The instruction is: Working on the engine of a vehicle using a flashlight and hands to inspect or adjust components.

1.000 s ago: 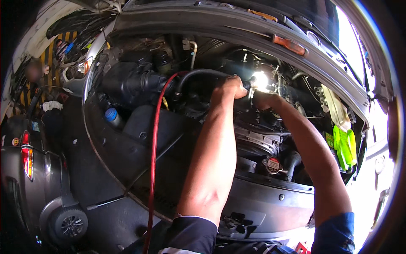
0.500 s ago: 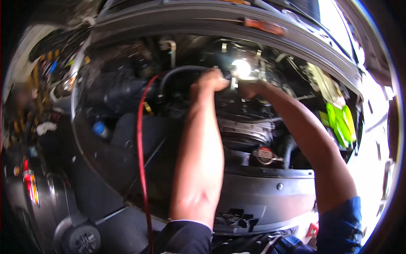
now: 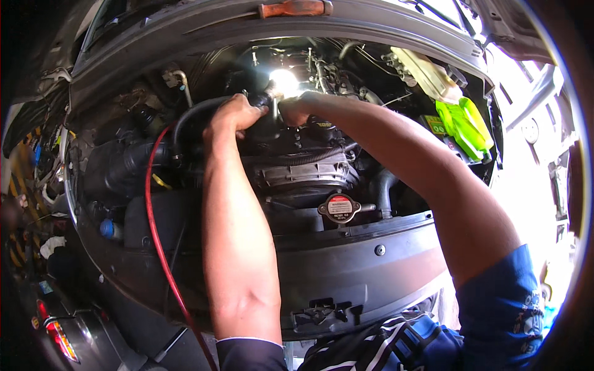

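Deep in the engine bay, the left hand (image 3: 235,116) is curled around the end of a black rubber hose (image 3: 185,120), beside a bright work light (image 3: 283,81). The right hand (image 3: 296,110) is closed on a small fitting there; what it pinches cannot be told. The hose looks flexible yet firm, best gripped near its end; a red cable (image 3: 154,222) hangs alongside.

Leaning closer over the engine bay, both hands (image 3: 238,114) (image 3: 297,110) drifting toward eleven o'clock in view, work light (image 3: 283,80) glaring brighter, orange-handled screwdriver (image 3: 296,8) now showing at twelve
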Demonstrator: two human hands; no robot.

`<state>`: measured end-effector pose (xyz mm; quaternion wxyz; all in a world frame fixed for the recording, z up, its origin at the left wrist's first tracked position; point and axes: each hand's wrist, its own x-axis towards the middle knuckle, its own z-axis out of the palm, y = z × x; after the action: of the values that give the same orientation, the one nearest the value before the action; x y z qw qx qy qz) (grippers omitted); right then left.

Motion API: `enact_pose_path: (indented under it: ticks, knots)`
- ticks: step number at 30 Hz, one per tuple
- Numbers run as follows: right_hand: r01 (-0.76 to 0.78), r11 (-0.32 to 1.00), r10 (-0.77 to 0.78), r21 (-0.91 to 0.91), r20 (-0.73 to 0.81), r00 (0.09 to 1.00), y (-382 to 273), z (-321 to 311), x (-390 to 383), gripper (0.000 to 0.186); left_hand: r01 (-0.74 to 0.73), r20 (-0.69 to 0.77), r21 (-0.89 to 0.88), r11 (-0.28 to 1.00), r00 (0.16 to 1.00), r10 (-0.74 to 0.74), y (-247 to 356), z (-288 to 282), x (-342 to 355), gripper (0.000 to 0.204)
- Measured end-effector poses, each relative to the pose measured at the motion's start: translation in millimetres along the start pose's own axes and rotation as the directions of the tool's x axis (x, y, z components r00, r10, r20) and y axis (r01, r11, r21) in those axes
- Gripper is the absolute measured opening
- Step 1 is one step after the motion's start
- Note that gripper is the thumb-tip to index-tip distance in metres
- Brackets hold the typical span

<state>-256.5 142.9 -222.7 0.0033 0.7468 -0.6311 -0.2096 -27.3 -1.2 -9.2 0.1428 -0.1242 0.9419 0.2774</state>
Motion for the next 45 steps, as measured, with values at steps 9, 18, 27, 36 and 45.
enact_pose_path:
  ticks: [9, 18, 27, 36, 45]
  knots:
    - [-0.658, 0.656, 0.622, 0.370, 0.230, 0.749, -25.1, -108.2, -12.9, 0.025, -0.004, 0.007, -0.028, 1.000, 1.000, 0.005, -0.2, -0.1, -1.0, 0.078]
    - [-0.614, 0.637, 0.524, 0.466, 0.322, 0.788, -27.8, -79.5, -13.6, 0.018, -0.013, -0.040, 0.007, 1.000, 0.999, 0.013, 0.1, 1.2, -1.6, 0.065]
    - [-0.405, 0.822, 0.312, 0.400, 0.279, 0.908, -33.8, -112.7, -33.2, 0.027, -0.010, -0.029, -0.002, 1.000, 1.000, 0.010, 0.8, 0.3, -5.0, 0.070]
    - [-0.234, 0.721, 0.178, 0.652, 0.151, 0.972, -13.7, -79.5, -40.8, 0.031, -0.014, -0.043, -0.037, 0.999, 0.999, 0.013, -1.7, 2.8, -0.3, 0.073]
    - [0.146, 0.951, -0.204, 0.274, 0.195, 0.959, -17.9, -106.5, -28.7, 0.020, -0.004, -0.007, -0.004, 1.000, 1.000, 0.004, -1.0, -0.6, -1.1, 0.072]
